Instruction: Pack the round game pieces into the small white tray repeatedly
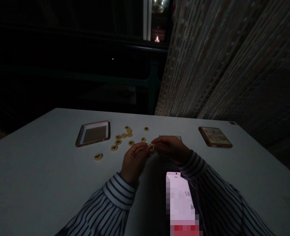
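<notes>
A round xiangqi piece (151,147) with a dark character on its face is held up between my two hands over the white table. My left hand (135,160) pinches its left edge. The curled fingers of my right hand (170,148) close on its other side. Several more xiangqi pieces (118,142) lie loosely grouped beyond my left hand, some with characters showing and some blank side up. One stray piece (98,157) lies apart at the left. A pale flat object (179,137) is mostly hidden behind my right hand.
An open shallow tin tray (80,143) lies at the back left of the table (48,177). A closed decorated tin (215,137) sits at the back right. A lit phone (180,200) lies by my right forearm. String curtains (201,59) hang beyond the table.
</notes>
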Motion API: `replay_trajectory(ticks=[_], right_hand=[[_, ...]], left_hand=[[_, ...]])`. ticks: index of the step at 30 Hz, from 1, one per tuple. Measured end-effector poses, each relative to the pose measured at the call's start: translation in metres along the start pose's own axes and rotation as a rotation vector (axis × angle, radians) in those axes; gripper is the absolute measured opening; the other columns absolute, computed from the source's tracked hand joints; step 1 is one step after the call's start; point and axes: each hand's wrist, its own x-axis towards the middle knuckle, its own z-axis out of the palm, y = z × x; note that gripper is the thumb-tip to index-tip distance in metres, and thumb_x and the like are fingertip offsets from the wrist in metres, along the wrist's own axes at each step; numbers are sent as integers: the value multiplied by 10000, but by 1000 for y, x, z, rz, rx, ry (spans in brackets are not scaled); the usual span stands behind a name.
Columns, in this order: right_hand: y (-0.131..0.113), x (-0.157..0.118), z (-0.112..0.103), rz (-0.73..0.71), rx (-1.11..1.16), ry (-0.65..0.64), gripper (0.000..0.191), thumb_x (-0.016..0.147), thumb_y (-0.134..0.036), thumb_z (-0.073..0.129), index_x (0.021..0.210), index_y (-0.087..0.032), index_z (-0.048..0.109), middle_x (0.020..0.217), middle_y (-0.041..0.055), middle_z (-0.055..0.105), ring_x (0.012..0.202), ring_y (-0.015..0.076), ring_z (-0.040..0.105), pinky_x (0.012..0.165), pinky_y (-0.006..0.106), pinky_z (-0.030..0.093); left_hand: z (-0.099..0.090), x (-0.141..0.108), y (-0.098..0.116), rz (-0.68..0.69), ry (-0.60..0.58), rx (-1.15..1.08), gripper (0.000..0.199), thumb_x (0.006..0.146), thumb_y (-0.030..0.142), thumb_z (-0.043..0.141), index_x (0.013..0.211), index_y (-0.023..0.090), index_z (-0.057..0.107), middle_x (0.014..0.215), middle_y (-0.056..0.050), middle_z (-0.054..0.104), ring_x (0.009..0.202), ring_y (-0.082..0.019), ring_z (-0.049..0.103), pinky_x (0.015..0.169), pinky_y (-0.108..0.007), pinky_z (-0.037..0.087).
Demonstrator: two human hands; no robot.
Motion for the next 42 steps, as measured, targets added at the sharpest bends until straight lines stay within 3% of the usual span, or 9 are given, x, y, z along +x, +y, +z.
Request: replay_trajectory(ticks=[30, 37, 42], right_hand=[[2, 0, -1, -74, -121, 23, 211, 748, -243, 504, 890, -162, 637, 638, -7, 603, 582, 94, 535, 569, 216, 418], [-1, -1, -3, -228, -284, 8, 210, 766, -271, 526, 932, -186, 622, 838, 27, 650, 747, 118, 579, 671, 235, 431], [2, 0, -2, -335, -439, -3, 294, 762, -354, 549, 988, -171, 592, 860, 53, 637, 772, 133, 567, 689, 253, 419]], left_hand=[[-1, -1, -1, -29, -48, 37, 311, 577, 275, 712, 832, 124, 621, 730, -57, 685, 663, -146, 627, 656, -258, 480], [-1, -1, -1, -1, -31, 23, 316, 575, 252, 714, 851, 128, 624, 765, -54, 686, 694, -139, 623, 666, -243, 480], [-4, 0, -4, 5, -51, 32, 306, 608, 278, 695, 878, 150, 630, 735, -33, 681, 665, -123, 614, 642, -228, 474]])
